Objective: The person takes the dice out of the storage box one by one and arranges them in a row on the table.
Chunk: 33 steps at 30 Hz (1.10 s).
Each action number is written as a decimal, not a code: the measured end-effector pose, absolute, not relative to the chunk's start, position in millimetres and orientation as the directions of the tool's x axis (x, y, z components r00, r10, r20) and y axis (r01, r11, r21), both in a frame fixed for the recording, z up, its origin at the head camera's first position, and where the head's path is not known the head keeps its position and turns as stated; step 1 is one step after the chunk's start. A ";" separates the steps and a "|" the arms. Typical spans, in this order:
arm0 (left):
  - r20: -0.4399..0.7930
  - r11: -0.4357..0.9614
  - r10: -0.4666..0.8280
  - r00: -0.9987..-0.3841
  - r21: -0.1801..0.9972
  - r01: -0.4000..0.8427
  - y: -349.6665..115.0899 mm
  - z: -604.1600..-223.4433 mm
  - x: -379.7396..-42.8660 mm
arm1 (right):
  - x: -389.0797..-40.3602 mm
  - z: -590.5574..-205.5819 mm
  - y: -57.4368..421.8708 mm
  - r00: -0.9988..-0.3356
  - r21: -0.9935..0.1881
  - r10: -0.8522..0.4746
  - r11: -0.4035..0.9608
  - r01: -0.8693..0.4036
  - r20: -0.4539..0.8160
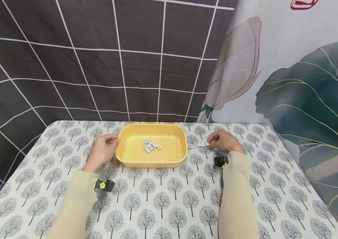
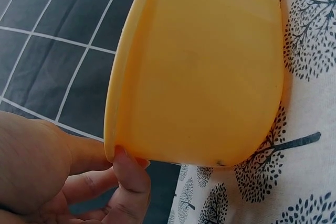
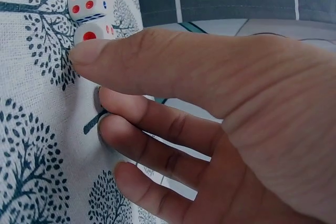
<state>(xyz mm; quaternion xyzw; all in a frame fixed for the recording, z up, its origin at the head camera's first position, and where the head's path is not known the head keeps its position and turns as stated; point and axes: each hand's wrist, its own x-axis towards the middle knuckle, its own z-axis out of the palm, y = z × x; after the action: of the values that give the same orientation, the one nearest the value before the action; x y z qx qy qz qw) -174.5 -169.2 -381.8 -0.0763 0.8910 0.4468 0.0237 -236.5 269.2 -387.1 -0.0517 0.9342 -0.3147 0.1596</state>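
A yellow plastic tub (image 1: 151,164) stands on the table with several white dice (image 1: 149,148) lying loosely inside. My left hand (image 1: 104,146) pinches the tub's left end at the rim; in the left wrist view its fingertips (image 2: 131,174) meet right at the rim's corner. Outside the tub, a row of dice (image 1: 197,145) runs rightward from its right side. At the row's outer end my right hand (image 1: 224,141) pinches the last die (image 3: 90,34), with the thumb partly covering it. The index finger is hidden behind the thumb, and the other fingers are bent near the cloth.
A white cloth with a tree print (image 1: 161,199) covers the table. Behind the table hangs a dark curtain (image 1: 142,73) with white grid lines. A pale curtain with large leaves (image 1: 315,99) hangs at the right. Small black cameras (image 1: 221,161) sit on both wrists.
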 end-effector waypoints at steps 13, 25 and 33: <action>-0.114 0.563 -0.103 -0.988 0.812 -0.152 -169.4 -380.7 -173.7 | -233.9 -381.9 267.3 -0.927 -0.629 -0.171 0.773 0.084 -0.334; -0.123 0.567 -0.104 -0.987 0.808 -0.160 -169.4 -380.8 -173.1 | -232.5 -365.2 262.4 -0.952 -0.609 -0.216 0.792 -0.041 -0.216; -0.123 0.568 -0.108 -0.987 0.806 -0.163 -169.4 -380.5 -173.5 | -228.9 -351.7 250.9 -0.961 -0.600 -0.266 0.783 -0.167 -0.080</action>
<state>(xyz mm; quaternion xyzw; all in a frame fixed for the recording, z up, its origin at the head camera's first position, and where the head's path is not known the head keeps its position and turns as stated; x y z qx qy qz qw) -173.5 -169.4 -380.5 -0.0764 0.8851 0.4582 0.0300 -228.9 250.9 -351.7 -0.1149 0.9407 -0.3089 0.0803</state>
